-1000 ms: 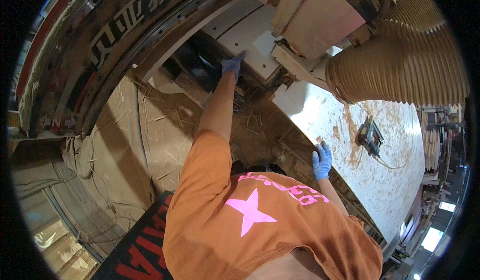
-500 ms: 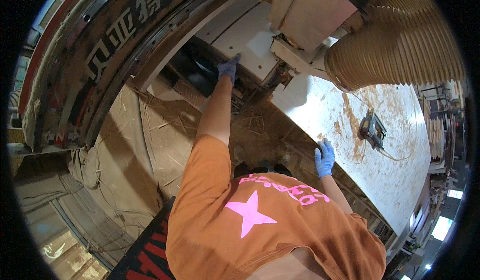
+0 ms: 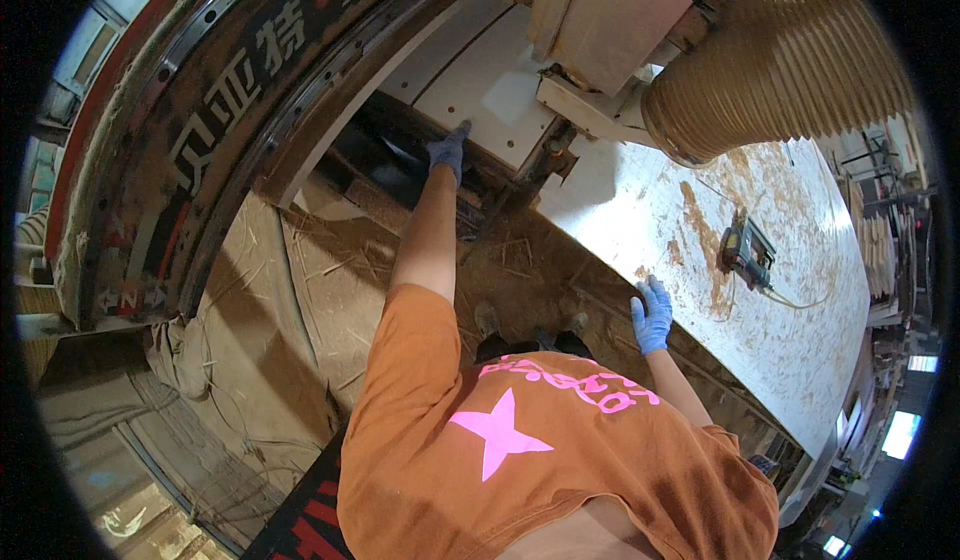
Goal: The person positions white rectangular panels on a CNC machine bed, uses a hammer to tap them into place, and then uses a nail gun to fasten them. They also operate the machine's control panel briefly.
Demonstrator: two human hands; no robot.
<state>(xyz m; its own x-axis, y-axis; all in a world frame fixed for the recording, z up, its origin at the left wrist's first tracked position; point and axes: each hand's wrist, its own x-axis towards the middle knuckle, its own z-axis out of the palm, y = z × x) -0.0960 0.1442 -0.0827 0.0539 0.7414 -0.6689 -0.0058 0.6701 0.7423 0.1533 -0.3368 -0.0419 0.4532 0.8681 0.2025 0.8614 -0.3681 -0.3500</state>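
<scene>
Fingers (image 3: 662,297) open, one right hand (image 3: 652,322) lies beside one worktop (image 3: 770,365). One left hand (image 3: 448,150) reaches one white panel (image 3: 490,125), grip unclear.

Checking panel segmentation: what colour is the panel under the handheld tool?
The panel is white with brown patches; clearest in the head view, at right.

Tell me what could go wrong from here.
The left hand is at the white panel's edge, beside a dark recess; it might get pinched if anything there moved. Thin scraps on the floor could upset footing. The dark tool lying on the dusty board might slide if knocked.
</scene>
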